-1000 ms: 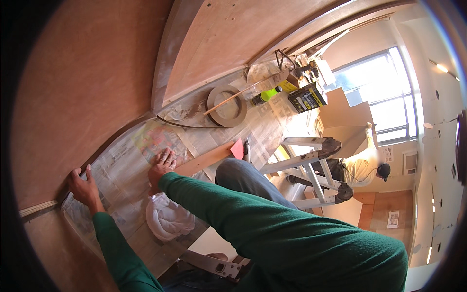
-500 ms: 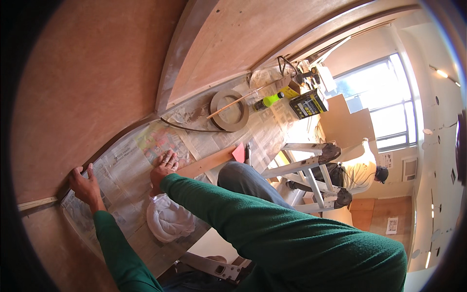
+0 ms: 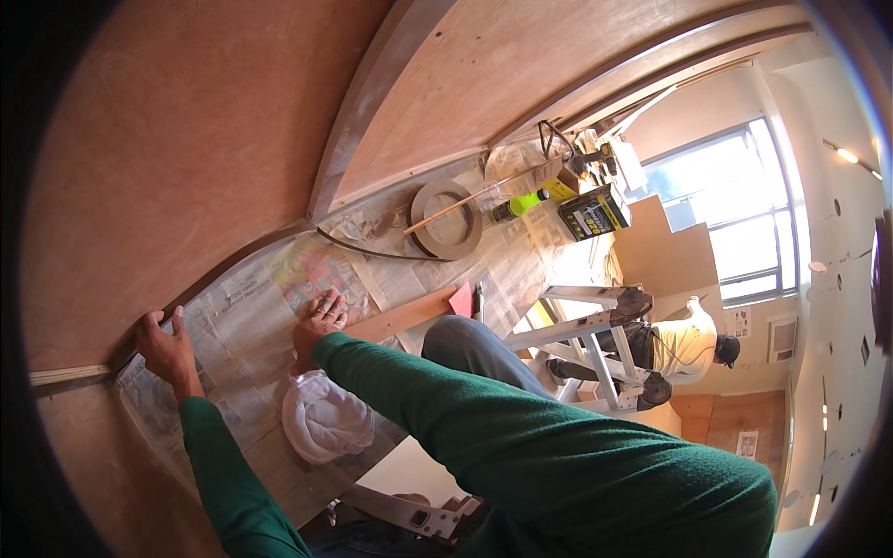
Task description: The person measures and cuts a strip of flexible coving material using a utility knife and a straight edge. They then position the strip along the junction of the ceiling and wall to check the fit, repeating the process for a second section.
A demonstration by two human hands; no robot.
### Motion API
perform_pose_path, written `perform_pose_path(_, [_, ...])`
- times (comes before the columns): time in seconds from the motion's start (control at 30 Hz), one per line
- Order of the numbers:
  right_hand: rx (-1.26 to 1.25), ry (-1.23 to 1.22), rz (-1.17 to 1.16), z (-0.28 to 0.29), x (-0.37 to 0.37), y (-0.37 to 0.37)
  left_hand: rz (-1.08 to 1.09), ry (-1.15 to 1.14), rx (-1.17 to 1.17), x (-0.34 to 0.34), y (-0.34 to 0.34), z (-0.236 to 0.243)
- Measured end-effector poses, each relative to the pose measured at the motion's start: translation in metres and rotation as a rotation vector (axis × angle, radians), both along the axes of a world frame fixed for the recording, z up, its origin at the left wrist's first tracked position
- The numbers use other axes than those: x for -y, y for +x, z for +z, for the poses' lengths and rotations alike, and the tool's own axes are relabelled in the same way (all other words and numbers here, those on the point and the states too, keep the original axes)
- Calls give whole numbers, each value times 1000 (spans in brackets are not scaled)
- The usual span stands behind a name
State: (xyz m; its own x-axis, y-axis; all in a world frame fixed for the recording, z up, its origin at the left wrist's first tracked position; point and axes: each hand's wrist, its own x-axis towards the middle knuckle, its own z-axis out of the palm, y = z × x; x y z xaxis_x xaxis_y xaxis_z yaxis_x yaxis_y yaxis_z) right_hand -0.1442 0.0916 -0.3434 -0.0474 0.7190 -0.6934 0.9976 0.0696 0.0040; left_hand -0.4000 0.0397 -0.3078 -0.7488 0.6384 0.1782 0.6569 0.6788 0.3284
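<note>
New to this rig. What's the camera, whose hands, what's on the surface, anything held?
There is no machine here: a person works with bare hands, and one wide fisheye camera on their head looks down, which is why straight edges bend. The green sleeves rising from the lower edge are their own arms.

The left hand presses flat on the edge of the newspaper sheets spread over a plywood surface. The right hand lies flat on the same paper, by a colourful printed page. Neither hand grips anything.

Near the right hand sit a white bundled cloth and a wooden board. Farther off are a ring-shaped roll, a yellow-green bottle and a black and yellow box.

At right, another person stands by a stepladder.
</note>
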Motion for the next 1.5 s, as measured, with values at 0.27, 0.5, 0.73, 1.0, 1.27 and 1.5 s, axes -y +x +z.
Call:
perform_pose_path(0.27, [-1,-18,-22,12,-1,1,6,-10,13,-3,5,3])
perform_pose_path(0.5, [-49,-75,-3,7,8,-22,50,-61,-55,13,-17,3])
perform_pose_path(0.73, [76,153,-18,-66,11,-9,19,-32,-43,3,-1,2])
perform_pose_path(1.0, [95,247,11,-33,11,-17,-42,52,-197,5,-11,-12])
perform_pose_path(1.27, [46,-131,87,30,-7,-2,-8,98,-106,-6,13,-8])
perform_pose_path(1.5, [54,-115,99,37,-9,-1,-43,157,-141,-4,9,-25])
